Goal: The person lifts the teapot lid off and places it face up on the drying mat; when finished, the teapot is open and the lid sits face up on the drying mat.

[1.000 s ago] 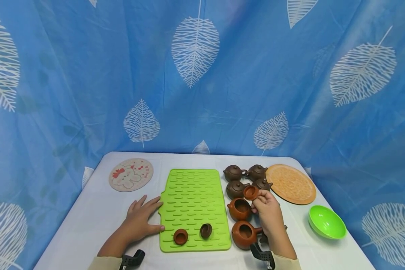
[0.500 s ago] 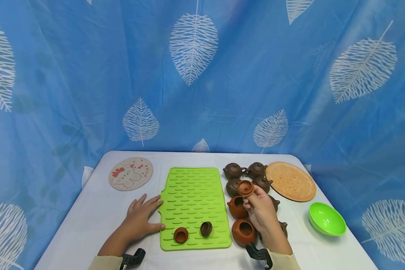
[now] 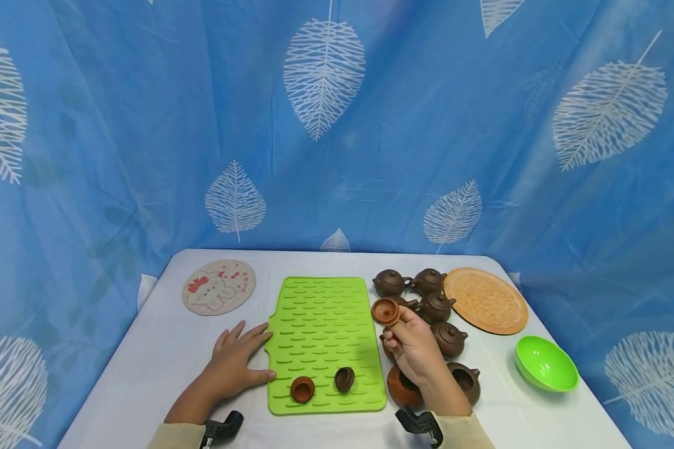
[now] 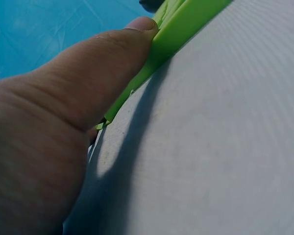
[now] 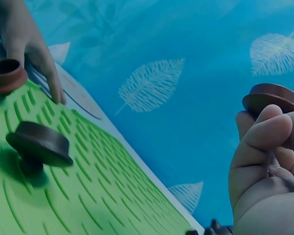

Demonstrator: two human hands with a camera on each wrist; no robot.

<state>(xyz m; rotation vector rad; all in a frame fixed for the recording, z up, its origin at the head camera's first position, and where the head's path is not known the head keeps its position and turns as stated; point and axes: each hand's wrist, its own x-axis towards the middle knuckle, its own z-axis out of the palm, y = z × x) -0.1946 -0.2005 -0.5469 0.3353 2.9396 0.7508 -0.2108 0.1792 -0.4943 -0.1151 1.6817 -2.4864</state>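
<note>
My right hand [image 3: 418, 349] pinches a reddish-brown teapot lid [image 3: 385, 311], its hollow underside facing up, above the right edge of the green mat [image 3: 326, 337]. In the right wrist view the lid [image 5: 272, 98] shows over the curled fingers. Spread flat, my left hand [image 3: 238, 358] touches the mat's left edge with its fingertips and thumb. On the near part of the mat lie another reddish lid [image 3: 302, 390] and a dark brown lid [image 3: 344, 379], both upturned. Partly behind my right hand stands a lidless reddish teapot [image 3: 402, 388].
Several dark teapots [image 3: 435, 307] stand in rows right of the mat, one near teapot [image 3: 465, 381] without a lid. An orange round mat [image 3: 485, 300] and a green bowl [image 3: 547, 364] are farther right. A round bunny mat [image 3: 219, 287] lies back left.
My right hand has carried the reddish lid leftward from over the teapots to the mat's right edge, tilting its underside up more. The left hand has stayed put.
</note>
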